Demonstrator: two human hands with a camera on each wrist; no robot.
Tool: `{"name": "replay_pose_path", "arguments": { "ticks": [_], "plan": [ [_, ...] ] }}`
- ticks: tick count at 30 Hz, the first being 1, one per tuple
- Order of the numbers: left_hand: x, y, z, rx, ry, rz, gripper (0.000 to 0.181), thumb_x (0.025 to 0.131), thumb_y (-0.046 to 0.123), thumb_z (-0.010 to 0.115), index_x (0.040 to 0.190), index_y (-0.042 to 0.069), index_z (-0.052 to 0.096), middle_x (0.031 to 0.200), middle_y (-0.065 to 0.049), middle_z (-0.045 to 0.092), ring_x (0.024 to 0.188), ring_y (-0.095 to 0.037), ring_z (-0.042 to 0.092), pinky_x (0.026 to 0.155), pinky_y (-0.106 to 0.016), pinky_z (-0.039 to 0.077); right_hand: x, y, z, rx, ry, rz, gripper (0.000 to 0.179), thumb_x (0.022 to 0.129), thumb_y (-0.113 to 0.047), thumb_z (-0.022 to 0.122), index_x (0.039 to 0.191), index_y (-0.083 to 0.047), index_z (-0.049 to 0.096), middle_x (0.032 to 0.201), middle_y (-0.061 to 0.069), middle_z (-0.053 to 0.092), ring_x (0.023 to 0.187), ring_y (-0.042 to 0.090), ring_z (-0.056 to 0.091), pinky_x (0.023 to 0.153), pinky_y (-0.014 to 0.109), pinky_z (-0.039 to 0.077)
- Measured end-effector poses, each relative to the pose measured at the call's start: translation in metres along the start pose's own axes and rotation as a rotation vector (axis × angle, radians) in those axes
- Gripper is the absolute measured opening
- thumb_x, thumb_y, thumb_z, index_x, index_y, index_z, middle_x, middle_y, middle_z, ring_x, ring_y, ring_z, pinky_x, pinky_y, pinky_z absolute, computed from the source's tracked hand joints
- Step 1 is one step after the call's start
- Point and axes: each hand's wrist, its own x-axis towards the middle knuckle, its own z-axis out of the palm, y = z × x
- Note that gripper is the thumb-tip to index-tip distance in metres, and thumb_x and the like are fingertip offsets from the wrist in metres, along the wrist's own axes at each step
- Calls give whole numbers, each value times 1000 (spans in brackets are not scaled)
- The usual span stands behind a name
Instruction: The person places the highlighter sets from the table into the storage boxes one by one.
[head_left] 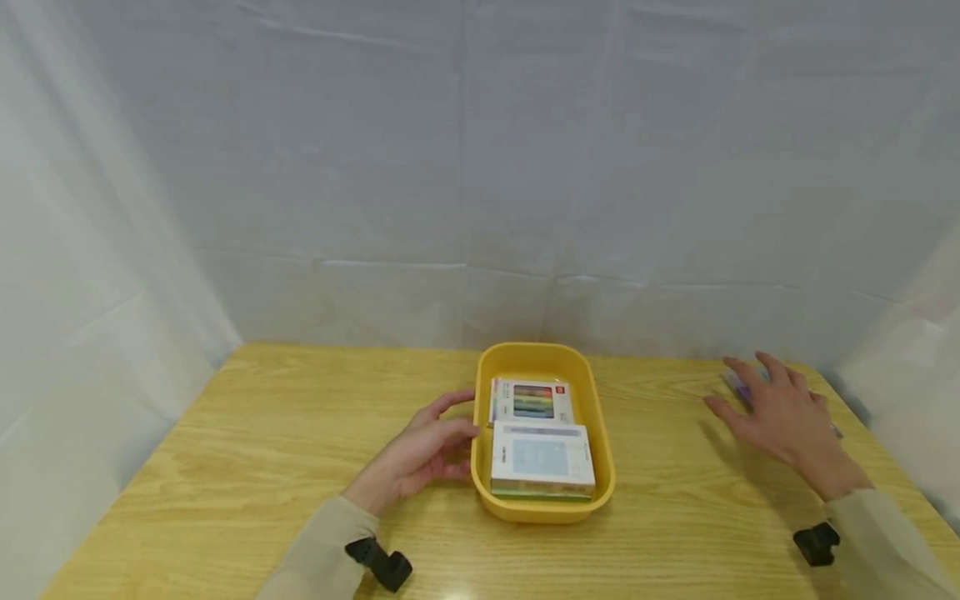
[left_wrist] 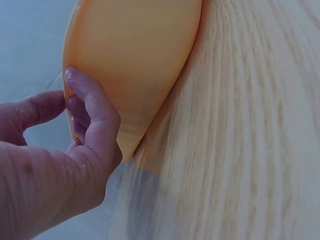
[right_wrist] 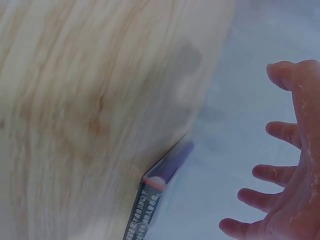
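Observation:
A yellow plastic bin (head_left: 480, 483) stands on the wooden table. In it lie a white box with a window of coloured sticks (head_left: 532, 402) and, nearer me, a white box with a pale blue panel (head_left: 542, 457). My left hand (head_left: 427, 450) holds the bin's left rim; in the left wrist view its thumb and curled fingers (left_wrist: 95, 115) meet at the rim. At the far right my right hand (head_left: 780, 417) hovers, fingers spread, over a flat pack with purple parts (head_left: 742, 390), which it partly hides. The right wrist view shows the pack's dark printed end (right_wrist: 145, 205).
The wooden table (head_left: 300, 433) ends at a white sheet (head_left: 480, 183) hung behind it and down both sides. Black straps with small mounts (head_left: 381, 565) sit on both wrists.

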Motion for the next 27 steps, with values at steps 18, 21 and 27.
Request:
{"name": "replay_pose_path", "arguments": {
  "ticks": [18, 21, 27],
  "plan": [
    [2, -1, 2, -1, 2, 5, 62, 97, 12, 59, 154, 20, 37, 137, -22, 58, 93, -17, 63, 67, -28, 56, 7, 28, 3, 4, -104, 74, 79, 97, -66, 50, 152, -10, 42, 149, 41, 33, 125, 72, 32, 76, 89, 33],
    [2, -1, 1, -2, 6, 3, 61, 97, 11, 59, 153, 20, 37, 134, -21, 59, 93, -17, 63, 67, -28, 56, 7, 34, 2, 14, -147, 92, 81, 98, -67, 47, 154, -9, 39, 149, 43, 31, 126, 74, 29, 78, 90, 31],
    [3, -2, 1, 2, 4, 0, 61, 97, 12, 60, 153, 20, 37, 134, -20, 59, 92, -17, 62, 67, -29, 57, 8, 47, 2, 18, -240, 109, 86, 98, -70, 44, 156, -7, 33, 151, 43, 26, 127, 74, 26, 79, 92, 30]
  ]
}}
